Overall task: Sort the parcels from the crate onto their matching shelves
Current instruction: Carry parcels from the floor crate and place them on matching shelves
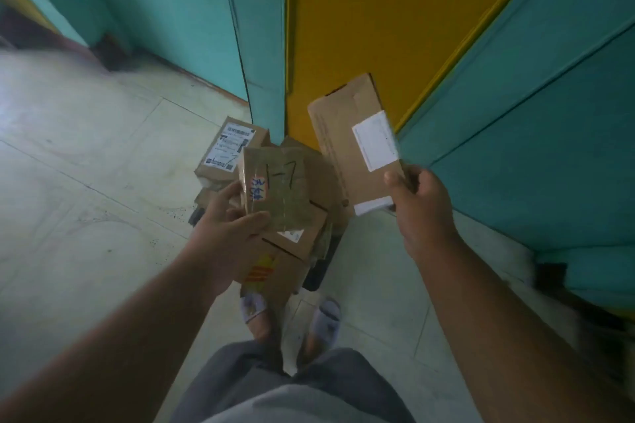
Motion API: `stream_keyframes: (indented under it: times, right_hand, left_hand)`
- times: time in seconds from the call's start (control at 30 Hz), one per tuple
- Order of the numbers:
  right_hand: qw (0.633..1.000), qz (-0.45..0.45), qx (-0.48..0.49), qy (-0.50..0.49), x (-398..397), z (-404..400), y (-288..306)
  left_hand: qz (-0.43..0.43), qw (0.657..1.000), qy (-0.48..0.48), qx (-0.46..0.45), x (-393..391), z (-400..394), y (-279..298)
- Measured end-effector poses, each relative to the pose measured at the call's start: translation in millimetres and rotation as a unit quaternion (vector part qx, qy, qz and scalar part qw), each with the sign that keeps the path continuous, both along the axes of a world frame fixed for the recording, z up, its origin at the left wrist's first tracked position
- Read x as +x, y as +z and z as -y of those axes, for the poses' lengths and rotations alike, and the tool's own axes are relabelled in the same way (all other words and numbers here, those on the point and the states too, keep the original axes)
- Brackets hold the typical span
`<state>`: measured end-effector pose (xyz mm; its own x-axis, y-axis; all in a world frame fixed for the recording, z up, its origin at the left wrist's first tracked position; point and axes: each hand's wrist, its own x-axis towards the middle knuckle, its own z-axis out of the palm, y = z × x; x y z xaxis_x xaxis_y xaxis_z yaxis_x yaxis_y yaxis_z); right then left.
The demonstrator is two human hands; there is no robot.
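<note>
My left hand grips a small brown parcel with "1-7" written on it, held over the pile. My right hand holds up a long flat cardboard parcel with a white label, tilted toward the yellow panel. Below them several cardboard parcels lie heaped on a dark crate that is mostly hidden. One parcel at the pile's far left shows a printed shipping label.
Teal shelf panels rise on the right and behind at the left, with a yellow panel between them. Pale tiled floor spreads to the left. My feet in slippers stand just behind the crate.
</note>
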<state>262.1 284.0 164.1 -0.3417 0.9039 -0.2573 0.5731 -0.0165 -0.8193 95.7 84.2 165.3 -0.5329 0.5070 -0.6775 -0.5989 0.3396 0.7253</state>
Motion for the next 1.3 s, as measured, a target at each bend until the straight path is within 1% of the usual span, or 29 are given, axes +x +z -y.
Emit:
stream_keyframes:
  times: [0.1,0.2,0.27,0.3,0.4,0.47,0.6,0.67,0.8,0.9,0.97,1.03,1.13,1.23,1.3]
  right_hand:
    - [0.990,-0.112,-0.074,-0.036,11.7,4.4,35.4]
    - [0.951,-0.235,-0.186,-0.080,22.0,4.5,76.4]
    - [0.929,-0.284,-0.218,-0.090,31.3,4.0,102.6]
    - [0.927,-0.293,-0.215,-0.091,36.3,3.6,113.8]
    - [0.946,-0.278,-0.137,-0.090,52.4,5.8,142.4]
    - [0.950,-0.276,-0.110,-0.098,64.3,10.7,158.3]
    - [0.929,-0.310,-0.124,-0.159,90.3,33.4,182.4]
    - [0.930,-0.304,-0.130,-0.162,103.4,50.3,190.4]
    - [0.940,-0.271,-0.115,-0.173,131.7,87.9,206.4]
    - [0.955,-0.203,-0.063,-0.209,158.1,112.3,215.2]
    - [0.958,-0.170,-0.020,-0.232,179.8,123.6,218.0]
    - [0.940,-0.199,0.000,-0.278,202.3,131.8,219.1]
    - [0.883,-0.306,-0.001,-0.355,242.5,142.4,218.5]
    - [0.831,-0.398,0.001,-0.388,293.8,151.0,218.7]
    - [0.809,-0.434,0.008,-0.395,331.2,154.6,219.8]
  left_hand:
    - [-0.011,0.999,0.020,0.023,16.2,-0.2,37.2]
    - [-0.005,0.998,0.029,0.047,27.0,-3.1,66.5]
    - [-0.004,0.998,0.018,0.064,29.3,-6.7,84.6]
    - [-0.001,0.997,0.015,0.076,29.6,-9.9,93.6]
    - [-0.003,0.995,-0.001,0.102,28.4,-20.3,114.5]
    - [-0.016,0.993,-0.023,0.116,27.0,-28.2,125.2]
    - [-0.021,0.986,-0.080,0.143,22.7,-43.7,139.0]
    - [-0.024,0.982,-0.116,0.146,24.5,-46.9,142.4]
    - [-0.011,0.975,-0.170,0.146,37.2,-50.0,141.6]
    - [0.001,0.968,-0.206,0.140,58.3,-50.3,141.8]
    - [-0.002,0.958,-0.246,0.146,80.4,-49.8,147.0]
    - [-0.006,0.948,-0.279,0.154,105.6,-51.4,154.2]
    - [-0.021,0.929,-0.333,0.160,148.6,-55.7,167.0]
    - [-0.043,0.919,-0.355,0.168,202.0,-62.9,176.1]
    - [-0.042,0.913,-0.360,0.187,245.8,-67.7,181.5]
